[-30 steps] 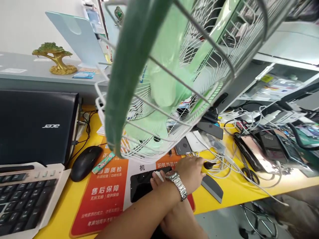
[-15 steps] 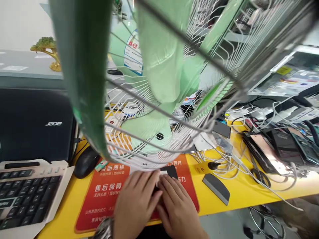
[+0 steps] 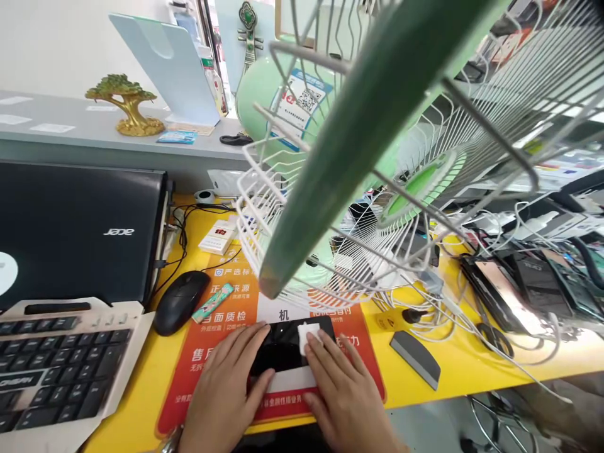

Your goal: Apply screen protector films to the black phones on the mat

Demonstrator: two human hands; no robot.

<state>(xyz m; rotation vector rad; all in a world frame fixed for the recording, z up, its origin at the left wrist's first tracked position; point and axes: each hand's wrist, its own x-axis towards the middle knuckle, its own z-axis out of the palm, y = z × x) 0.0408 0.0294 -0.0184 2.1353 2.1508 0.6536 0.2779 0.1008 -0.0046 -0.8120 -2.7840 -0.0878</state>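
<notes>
A black phone (image 3: 282, 351) lies flat with its glossy face up on a red and orange printed mat (image 3: 184, 384). My left hand (image 3: 225, 385) holds the phone's left end, fingers along that side and thumb at the near edge. Over the right part of the phone, my right hand (image 3: 343, 385) presses a small white wipe (image 3: 307, 337) against the surface with its fingertips. A white strip (image 3: 293, 379) shows along the phone's near edge; whether it is print or paper I cannot tell.
A green fan (image 3: 349, 157) with a wire cage hangs close over the mat. Left are a keyboard (image 3: 61, 371), a laptop (image 3: 80, 233) and a mouse (image 3: 182, 302). Right lie a grey scraper (image 3: 416, 358), tangled white cables (image 3: 436, 321) and several phones (image 3: 509, 296).
My hands have moved apart, uncovering more of the phone and the white wipe. The fan blade has turned, and the view has shifted so more of the left side shows.
</notes>
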